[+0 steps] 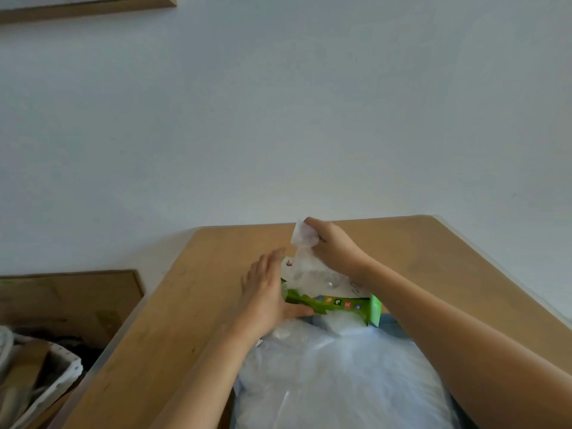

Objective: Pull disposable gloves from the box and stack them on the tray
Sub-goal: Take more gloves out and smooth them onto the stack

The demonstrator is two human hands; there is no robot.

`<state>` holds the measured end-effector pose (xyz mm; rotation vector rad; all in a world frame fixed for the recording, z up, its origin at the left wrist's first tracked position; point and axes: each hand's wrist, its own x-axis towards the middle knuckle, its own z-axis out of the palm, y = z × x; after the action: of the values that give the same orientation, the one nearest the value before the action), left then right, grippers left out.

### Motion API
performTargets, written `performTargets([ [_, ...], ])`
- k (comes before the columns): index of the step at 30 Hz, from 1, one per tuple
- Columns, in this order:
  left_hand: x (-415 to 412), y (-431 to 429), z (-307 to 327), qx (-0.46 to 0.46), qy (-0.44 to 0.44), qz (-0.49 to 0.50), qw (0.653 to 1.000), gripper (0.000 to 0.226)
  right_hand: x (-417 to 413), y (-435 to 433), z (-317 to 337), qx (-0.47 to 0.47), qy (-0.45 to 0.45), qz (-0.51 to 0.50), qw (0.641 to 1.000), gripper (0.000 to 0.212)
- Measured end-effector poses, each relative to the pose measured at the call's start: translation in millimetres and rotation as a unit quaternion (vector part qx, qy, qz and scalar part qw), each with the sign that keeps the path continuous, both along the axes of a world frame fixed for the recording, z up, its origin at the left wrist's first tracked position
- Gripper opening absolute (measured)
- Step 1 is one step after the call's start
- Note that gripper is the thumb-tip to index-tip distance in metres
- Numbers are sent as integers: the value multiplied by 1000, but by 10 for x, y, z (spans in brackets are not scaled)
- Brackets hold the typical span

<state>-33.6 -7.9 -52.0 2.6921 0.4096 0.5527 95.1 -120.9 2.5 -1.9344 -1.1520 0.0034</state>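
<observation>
Head view: right hand (332, 246) pinches glove (305, 263) trailing from green box (337, 303).

Visible body parts: two hands and two forearms. The left hand (266, 292) is bare, uncovered from wrist to fingertips. The right hand (332, 246) is bare likewise. The left forearm (210, 366) is bare along its full visible length, down to the lower frame edge. The right forearm (448, 320) is bare likewise, out to the right frame edge. Nail detail is too blurred to tell.
</observation>
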Motion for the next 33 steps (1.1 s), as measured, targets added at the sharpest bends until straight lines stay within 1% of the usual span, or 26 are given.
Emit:
performTargets([
  [1,-7,42,-2,-12,30,-5,999,109,-13,30,-9,-6,-4,19,1000,24],
  [2,-13,66,-11,-36,56,-11,998,102,-28,69,-12,-17,-9,37,999,27],
  [4,-15,73,-19,-83,90,-15,992,84,-84,165,7,-53,-35,75,995,26],
  [5,-8,72,-39,-91,106,-12,990,80,-124,200,17,-68,-51,88,992,25],
  [7,40,87,-22,-72,147,-1,986,85,-132,257,51,-82,-59,101,990,22],
  [10,133,97,84,-20,243,33,969,100,-88,278,71,-59,-54,104,991,20],
  [12,202,77,193,10,288,57,956,108,-82,278,105,-43,-64,104,992,20],
  [15,325,42,234,14,291,81,953,113,-154,245,308,28,-81,93,992,20],
  [17,389,0,217,11,287,103,952,115,-189,191,554,100,-88,65,989,19],
  [18,408,1,203,4,292,113,950,116,-196,149,678,118,-98,47,987,19],
  [19,401,-7,233,-7,299,115,947,115,-202,88,814,113,-113,30,987,19],
  [21,361,64,344,-53,307,87,946,105,-221,-56,1025,46,-153,3,987,21],
  [23,209,128,598,-123,285,45,950,96,-263,-209,1155,-41,-199,-31,979,24],
  [25,-8,183,874,-213,217,5,953,92,-332,-323,1233,-111,-229,-59,965,30],
  [26,-119,146,1018,-258,168,-26,951,97,-379,-376,1268,-132,-234,-72,961,33],
  [28,-312,-95,1276,-341,70,-100,932,117,-507,-456,1337,-161,-240,-90,953,35],
  [29,-376,-258,1373,-357,34,-125,925,123,-601,-501,1380,-172,-245,-97,949,35],
  [30,-379,-386,1419,-344,5,-125,931,125,-687,-530,1417,-181,-254,-98,945,34],
  [31,-384,-524,1461,-306,-22,-116,945,120,-787,-567,1456,-189,-269,-97,940,34],
  [32,-365,-626,1463,-262,-53,-100,958,106,-876,-593,1491,-196,-284,-94,934,34],
  [33,-362,-700,1465,-231,-87,-88,965,87,-957,-628,1523,-200,-294,-91,930,35],
])
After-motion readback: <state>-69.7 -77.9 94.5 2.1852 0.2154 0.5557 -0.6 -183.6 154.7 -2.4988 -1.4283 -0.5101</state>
